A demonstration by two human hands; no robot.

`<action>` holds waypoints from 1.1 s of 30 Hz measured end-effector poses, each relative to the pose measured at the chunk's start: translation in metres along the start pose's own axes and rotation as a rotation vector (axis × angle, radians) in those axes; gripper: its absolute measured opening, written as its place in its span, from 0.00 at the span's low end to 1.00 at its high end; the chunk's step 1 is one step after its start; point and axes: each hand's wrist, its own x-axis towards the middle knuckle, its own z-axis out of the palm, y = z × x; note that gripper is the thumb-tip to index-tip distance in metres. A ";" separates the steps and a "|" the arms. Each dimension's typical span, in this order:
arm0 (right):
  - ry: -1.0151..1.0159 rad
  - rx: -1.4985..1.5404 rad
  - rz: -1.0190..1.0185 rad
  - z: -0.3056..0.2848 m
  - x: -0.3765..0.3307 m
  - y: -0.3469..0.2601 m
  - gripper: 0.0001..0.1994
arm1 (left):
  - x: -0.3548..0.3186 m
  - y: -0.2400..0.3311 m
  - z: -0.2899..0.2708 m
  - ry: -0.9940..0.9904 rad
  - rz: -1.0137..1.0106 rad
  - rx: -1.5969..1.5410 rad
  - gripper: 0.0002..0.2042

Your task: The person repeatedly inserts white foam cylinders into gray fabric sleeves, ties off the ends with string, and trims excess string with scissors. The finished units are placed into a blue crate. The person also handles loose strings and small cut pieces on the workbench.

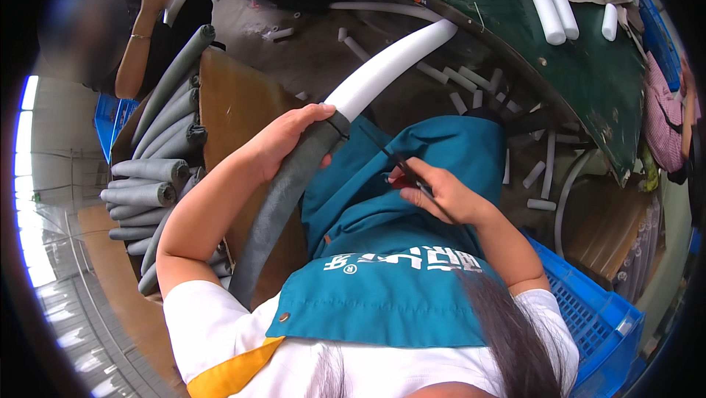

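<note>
We see our left hand (290, 137) wrapped around a long foam tube where its grey sleeve (276, 210) ends and the bare white foam (390, 63) begins; fingers curl over the top, thumb underneath, a closed grip. The white part runs off toward one o'clock from that hand, the grey part back toward seven o'clock along our forearm. Our right hand (441, 192) sits at about four o'clock from the left one, well apart, resting on the teal apron (390, 295) over our lap. Its fingers pinch a thin dark tool (401, 163) whose tip points toward the joint of grey and white; we cannot tell what kind of tool it is. At nine o'clock a stack of grey foam tubes (151, 177) lies on its side. At one o'clock, on the dark green table (588, 74), lie short white foam pieces (551, 8), and more offcuts (471, 82) are scattered on the floor below. A blue crate (588, 310) stands at four o'clock. Another person's arm (136, 45) shows at ten o'clock.
</note>
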 end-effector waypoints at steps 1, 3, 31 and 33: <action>0.006 -0.039 0.021 0.003 -0.001 0.002 0.19 | 0.001 0.000 -0.003 -0.015 -0.006 0.007 0.28; -0.026 0.109 0.155 0.002 0.008 0.001 0.21 | 0.001 -0.001 -0.003 -0.033 -0.008 0.025 0.28; -0.060 0.112 0.178 0.000 0.041 -0.012 0.33 | 0.008 -0.003 0.025 -0.044 0.001 0.234 0.21; -0.070 0.123 0.190 0.000 0.041 -0.011 0.32 | 0.009 -0.002 0.024 -0.043 -0.019 0.258 0.19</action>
